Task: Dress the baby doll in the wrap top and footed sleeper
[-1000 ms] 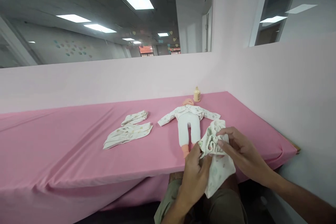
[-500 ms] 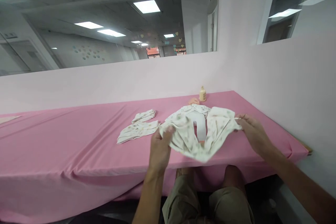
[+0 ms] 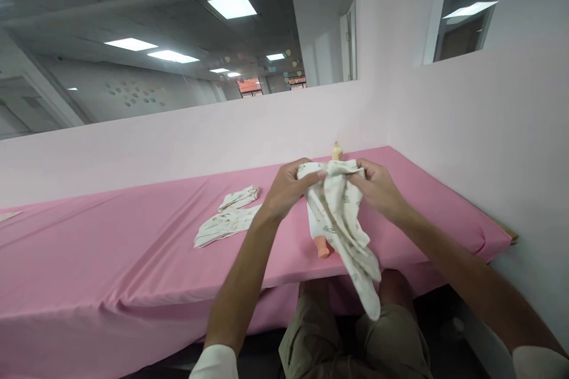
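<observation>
White printed baby pants [image 3: 345, 213] hang from both my hands over the pink-covered table, one leg dangling past its front edge. My left hand [image 3: 288, 188] pinches the upper edge at its left, thumb on the cloth. At the other end of that edge, my right hand [image 3: 379, 188] grips the fabric between thumb and fingers. Behind the cloth lies a baby doll [image 3: 323, 246]; a foot and part of a white leg show, while its head and most of its body are hidden.
Folded printed baby clothes [image 3: 229, 222] lie left of the doll on the pink tablecloth [image 3: 146, 237]. A cream pump bottle [image 3: 336, 151] stands at the back by the wall. Walls close off the back and right sides. My knees are under the front edge.
My hands have come closer together and moved up and forward. The pants, stretched wide between them before, now hang down and cover most of the doll. The view has shifted slightly.
</observation>
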Available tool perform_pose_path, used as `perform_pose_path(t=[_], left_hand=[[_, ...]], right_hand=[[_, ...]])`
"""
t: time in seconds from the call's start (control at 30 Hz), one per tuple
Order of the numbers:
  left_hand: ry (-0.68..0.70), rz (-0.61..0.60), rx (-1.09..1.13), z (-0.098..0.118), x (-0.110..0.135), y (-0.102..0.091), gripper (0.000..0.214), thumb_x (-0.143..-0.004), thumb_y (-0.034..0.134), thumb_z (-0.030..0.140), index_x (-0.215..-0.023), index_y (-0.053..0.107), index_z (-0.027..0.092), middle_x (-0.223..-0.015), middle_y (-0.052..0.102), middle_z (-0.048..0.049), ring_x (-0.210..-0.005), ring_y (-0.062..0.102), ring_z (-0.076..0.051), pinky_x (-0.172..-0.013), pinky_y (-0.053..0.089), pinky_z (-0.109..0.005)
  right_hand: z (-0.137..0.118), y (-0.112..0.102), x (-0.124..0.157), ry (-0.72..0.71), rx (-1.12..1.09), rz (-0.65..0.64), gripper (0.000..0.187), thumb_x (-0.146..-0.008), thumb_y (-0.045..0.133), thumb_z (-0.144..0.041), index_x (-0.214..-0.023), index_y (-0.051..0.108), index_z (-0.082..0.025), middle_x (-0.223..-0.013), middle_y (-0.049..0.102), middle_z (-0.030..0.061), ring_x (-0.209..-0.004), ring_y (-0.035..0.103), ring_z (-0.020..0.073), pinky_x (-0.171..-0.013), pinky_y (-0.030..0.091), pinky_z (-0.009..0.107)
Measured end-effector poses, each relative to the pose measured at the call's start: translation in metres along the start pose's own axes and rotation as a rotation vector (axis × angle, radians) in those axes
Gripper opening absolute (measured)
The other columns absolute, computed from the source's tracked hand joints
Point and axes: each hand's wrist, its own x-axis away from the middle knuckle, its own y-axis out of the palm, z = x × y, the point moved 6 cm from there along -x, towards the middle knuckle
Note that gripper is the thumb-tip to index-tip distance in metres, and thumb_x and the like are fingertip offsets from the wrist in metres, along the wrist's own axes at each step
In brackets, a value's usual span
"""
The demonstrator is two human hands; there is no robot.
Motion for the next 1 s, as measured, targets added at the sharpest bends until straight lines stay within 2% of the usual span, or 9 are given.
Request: perform_pose_path(t=[0.17,0.27,0.33,0.4,0.47,0.57,0.7,0.77,1.0], left_hand=[[-0.03,-0.058,0.145,-0.009,-0.013,-0.03,0.025,-0.064,0.077,0.03,-0.076,0.061,0.016,-0.081,0.062,0.0004,-0.069,0.06,-0.012,-0.063,0.048,-0.023],[-0.048,-0.087,0.179,-0.012,-0.02,-0.032,0.029,-0.063,0.077,0.029,-0.066,0.05,0.016,-0.074,0.058,0.0026,-0.06,0.056,-0.009,-0.057,0.045,-0.021],[-0.035,-0.089,0.136,-0.008,-0.024,-0.028,0.034,-0.065,0.075,0.029,-0.062,0.044,0.017,-0.066,0.052,0.0044,-0.054,0.05,-0.007,-0.052,0.04,-0.019],[-0.023,-0.13,0.018,-0.001,-0.027,-0.02,0.033,-0.067,0.074,0.03,-0.063,0.044,0.017,-0.061,0.049,0.005,-0.053,0.048,-0.007,-0.051,0.037,-0.019],[0.013,-0.194,-0.14,0.009,-0.028,-0.011,0.027,-0.069,0.073,0.03,-0.066,0.051,0.017,-0.062,0.051,0.0042,-0.056,0.048,-0.007,-0.052,0.035,-0.018],[0.09,-0.279,-0.322,0.023,-0.025,0.002,0.02,-0.073,0.069,0.031,-0.069,0.057,0.016,-0.063,0.05,0.0041,-0.055,0.042,-0.006,-0.052,0.031,-0.018],[0.118,-0.367,-0.399,0.028,-0.021,0.009,0.022,-0.073,0.069,0.031,-0.065,0.054,0.016,-0.06,0.046,0.0047,-0.054,0.039,-0.006,-0.051,0.029,-0.018],[0.103,-0.407,-0.387,0.024,-0.02,0.009,0.021,-0.074,0.068,0.031,-0.066,0.055,0.016,-0.061,0.048,0.0037,-0.055,0.041,-0.007,-0.052,0.031,-0.019],[0.068,-0.545,-0.392,0.007,-0.025,0.006,0.022,-0.073,0.07,0.037,-0.076,0.064,0.017,-0.066,0.051,0.0027,-0.062,0.044,-0.009,-0.057,0.033,-0.021]], right_hand=[[0.02,-0.034,-0.017,0.115,-0.217,0.058,0.012,-0.075,0.063,-0.033,-0.072,0.063,-0.021,-0.065,0.059,-0.0003,-0.062,0.055,0.0152,-0.056,0.044,0.027],[0.018,-0.043,-0.022,0.12,-0.273,0.066,0.007,-0.071,0.064,-0.026,-0.068,0.062,-0.021,-0.07,0.062,0.0002,-0.062,0.056,0.0142,-0.055,0.044,0.028],[0.006,-0.044,-0.025,0.033,-0.3,0.037,0.006,-0.073,0.062,-0.025,-0.075,0.065,-0.021,-0.084,0.067,0.0024,-0.075,0.061,0.016,-0.066,0.049,0.03],[-0.01,-0.035,-0.025,-0.071,-0.306,-0.07,0.014,-0.078,0.061,-0.029,-0.086,0.068,-0.021,-0.097,0.069,0.0042,-0.092,0.063,0.0182,-0.08,0.05,0.034],[-0.024,-0.015,-0.02,-0.108,-0.227,-0.249,0.021,-0.079,0.064,-0.034,-0.096,0.068,-0.022,-0.102,0.068,0.0048,-0.099,0.062,0.0189,-0.088,0.048,0.037],[-0.029,0.015,-0.009,-0.066,-0.07,-0.403,0.025,-0.074,0.071,-0.033,-0.095,0.066,-0.021,-0.097,0.066,0.0036,-0.092,0.061,0.0174,-0.083,0.049,0.035],[-0.017,0.039,-0.004,0.053,-0.08,-0.46,0.021,-0.073,0.072,-0.033,-0.083,0.059,-0.019,-0.079,0.06,-0.0003,-0.074,0.057,0.0137,-0.066,0.047,0.028],[-0.008,0.044,-0.004,0.081,-0.088,-0.459,0.024,-0.072,0.072,-0.033,-0.084,0.056,-0.019,-0.077,0.057,-0.0018,-0.07,0.054,0.0123,-0.061,0.045,0.026],[0.019,0.047,-0.003,0.187,-0.252,-0.454,0.024,-0.076,0.067,-0.025,-0.097,0.056,-0.021,-0.078,0.059,-0.0029,-0.071,0.055,0.0113,-0.063,0.044,0.024]])
